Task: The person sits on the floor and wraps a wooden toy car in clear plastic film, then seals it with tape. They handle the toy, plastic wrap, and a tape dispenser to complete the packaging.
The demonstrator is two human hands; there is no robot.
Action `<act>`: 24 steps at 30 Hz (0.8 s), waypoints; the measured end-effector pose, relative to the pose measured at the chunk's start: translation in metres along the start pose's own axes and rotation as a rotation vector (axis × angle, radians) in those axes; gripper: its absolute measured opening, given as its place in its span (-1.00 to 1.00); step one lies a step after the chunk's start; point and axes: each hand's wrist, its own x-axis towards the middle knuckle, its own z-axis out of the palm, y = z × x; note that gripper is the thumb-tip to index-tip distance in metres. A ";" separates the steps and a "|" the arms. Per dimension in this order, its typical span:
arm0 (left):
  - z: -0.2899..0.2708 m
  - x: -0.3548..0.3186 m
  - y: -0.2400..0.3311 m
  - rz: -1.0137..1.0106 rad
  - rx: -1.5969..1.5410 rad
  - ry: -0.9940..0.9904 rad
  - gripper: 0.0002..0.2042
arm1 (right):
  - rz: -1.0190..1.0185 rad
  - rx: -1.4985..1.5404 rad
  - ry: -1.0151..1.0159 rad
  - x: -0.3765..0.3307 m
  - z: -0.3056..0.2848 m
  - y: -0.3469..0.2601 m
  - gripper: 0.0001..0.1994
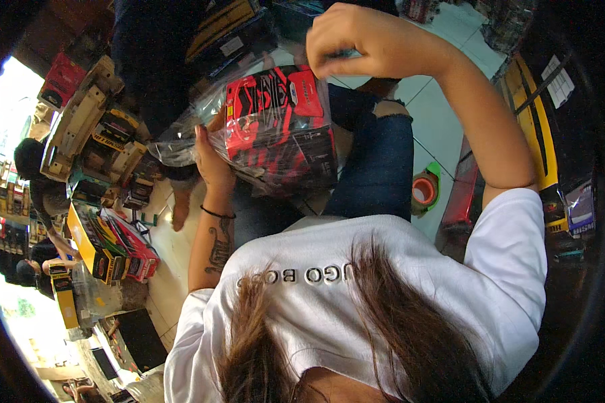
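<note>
A red and black printed box (279, 127) wrapped in loose clear plastic (181, 144) rests over my lap. My left hand (214, 164) grips its left side through the plastic, thumb up; the other fingers are mostly hidden by the wrap. Above the box's far right corner, my right hand (363, 43) is raised with its fingers curled in. Whether anything thin is pinched there cannot be made out.
A green tape dispenser with an orange roll (424, 190) lies on the tiled floor at right. Someone in dark clothes (148, 60) stands close at far left. Boxes (101, 245) are stacked at left; a yellow and black carton (536, 127) stands at right.
</note>
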 end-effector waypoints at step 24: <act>-0.083 0.012 -0.041 -0.089 0.097 0.205 -0.39 | 1.180 0.913 0.841 -0.032 0.280 0.098 -0.40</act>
